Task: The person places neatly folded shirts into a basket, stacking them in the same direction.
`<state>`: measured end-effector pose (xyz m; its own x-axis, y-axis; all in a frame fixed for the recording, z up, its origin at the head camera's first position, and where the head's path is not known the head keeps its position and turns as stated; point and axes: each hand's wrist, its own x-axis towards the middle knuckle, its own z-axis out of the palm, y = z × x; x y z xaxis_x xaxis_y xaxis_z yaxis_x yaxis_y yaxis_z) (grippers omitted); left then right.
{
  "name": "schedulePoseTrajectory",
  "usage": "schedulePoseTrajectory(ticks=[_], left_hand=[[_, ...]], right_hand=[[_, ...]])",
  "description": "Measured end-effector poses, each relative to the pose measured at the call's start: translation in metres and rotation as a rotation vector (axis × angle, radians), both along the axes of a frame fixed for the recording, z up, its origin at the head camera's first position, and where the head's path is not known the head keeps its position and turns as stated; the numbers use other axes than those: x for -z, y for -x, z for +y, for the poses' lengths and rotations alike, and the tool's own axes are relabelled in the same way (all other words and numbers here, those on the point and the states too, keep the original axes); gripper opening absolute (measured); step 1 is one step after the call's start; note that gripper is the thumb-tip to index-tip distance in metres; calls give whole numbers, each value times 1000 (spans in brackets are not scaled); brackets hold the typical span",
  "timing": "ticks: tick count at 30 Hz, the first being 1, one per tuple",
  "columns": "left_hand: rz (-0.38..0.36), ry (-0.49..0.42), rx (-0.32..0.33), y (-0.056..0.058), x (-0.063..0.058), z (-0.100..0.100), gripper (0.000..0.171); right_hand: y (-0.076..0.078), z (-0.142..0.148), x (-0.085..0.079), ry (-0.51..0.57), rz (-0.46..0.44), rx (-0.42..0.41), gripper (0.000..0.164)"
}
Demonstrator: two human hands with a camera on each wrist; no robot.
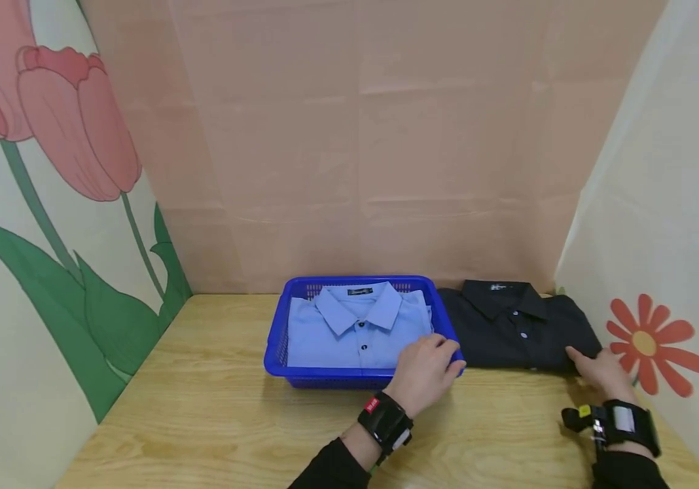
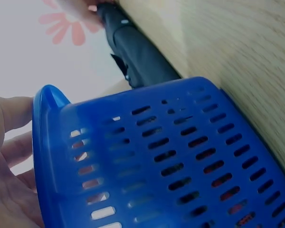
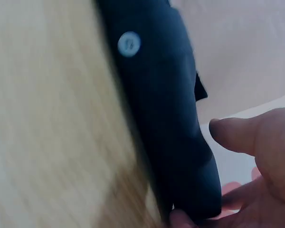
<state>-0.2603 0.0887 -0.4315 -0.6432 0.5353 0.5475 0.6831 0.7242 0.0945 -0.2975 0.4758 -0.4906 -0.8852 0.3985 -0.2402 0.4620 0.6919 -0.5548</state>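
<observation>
A blue plastic basket [image 1: 276, 339] with slotted sides holds a folded light blue shirt [image 1: 325, 343], collar toward the back wall. My left hand [image 1: 422, 373] grips the basket's rim at its front right corner; the left wrist view shows the fingers [image 2: 16, 149] reaching behind the rim. Just right of the basket lies a folded black shirt [image 1: 496, 333] with pale buttons. My right hand [image 1: 606, 373] holds this shirt's right end, the thumb [image 3: 232, 135] over the top and a fingertip [image 3: 181, 219] at its lower edge.
Both garments are on a light wooden table [image 1: 214, 407]. A brown sheet [image 1: 355, 149] closes off the back. Pale side panels stand left and right, printed with pink tulips [image 1: 80, 122] and a red flower [image 1: 644, 343]. The right panel rises close beside my right hand.
</observation>
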Motion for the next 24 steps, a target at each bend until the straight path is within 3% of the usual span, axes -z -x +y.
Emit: schedulePoseTrajectory(ticks=[6, 15, 20, 24], left_hand=[[31, 5, 19, -3, 1, 8, 22], [123, 37, 82, -11, 3, 24, 14], [98, 75, 158, -16, 6, 34, 13], [85, 135, 213, -22, 7, 41, 17]], right_hand=[[2, 1, 2, 43, 36, 74, 106], [4, -5, 13, 91, 160, 171, 70], [3, -4, 12, 114, 220, 164, 42], [-2, -3, 11, 67, 227, 145, 37]])
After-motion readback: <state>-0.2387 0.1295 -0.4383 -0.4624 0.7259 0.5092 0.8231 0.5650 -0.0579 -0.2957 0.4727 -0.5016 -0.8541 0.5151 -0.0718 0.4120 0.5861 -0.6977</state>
